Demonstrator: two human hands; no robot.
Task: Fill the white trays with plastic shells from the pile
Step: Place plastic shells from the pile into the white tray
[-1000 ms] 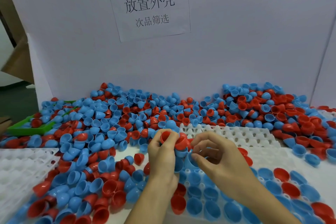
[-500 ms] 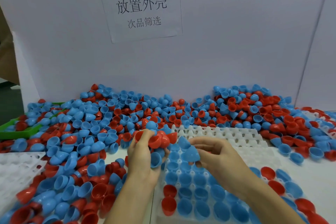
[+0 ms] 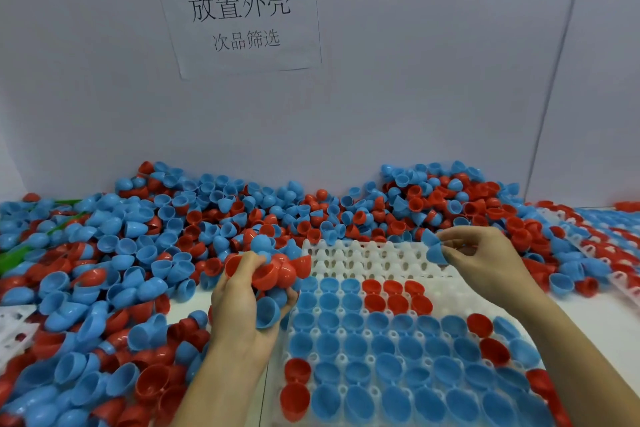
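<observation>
A: Starting nearest, what is the white moulded plastic tray [image 3: 377, 255] looking like?

B: It is lying right in front of the person, and its near rows are sitting full of blue and red plastic half-shells, open side up. Blue is outnumbering red heavily. I am counting roughly ten red ones seated: two at the near left corner, a block of six further back, and a couple towards the right. The blue ones are running past thirty, though the lower edge is cutting some off, so I am not giving an exact figure.

A: And what is left?

B: I am judging the tray well over half done. The far rows, about three of them, are showing bare white cups.

A: The hands?

B: The left hand [image 3: 242, 302] is clutching a bundle of shells [image 3: 273, 274], at least three red and three blue, beside the tray's left edge. The right hand [image 3: 485, 260] is pinching a single blue shell [image 3: 433, 250] between thumb and fingertips, hovering over the tray's empty far right corner. That one looks bound for an empty cup.

A: Beyond that?

B: The loose pile of red and blue shells [image 3: 207, 218] is spreading across the table to the white back wall, hundreds deep, far too many to count. More white trays are showing at the left edge [image 3: 14, 329] and the right [image 3: 588, 229], the right one partly buried. A paper sign [image 3: 239, 10] is hanging on the wall.
</observation>
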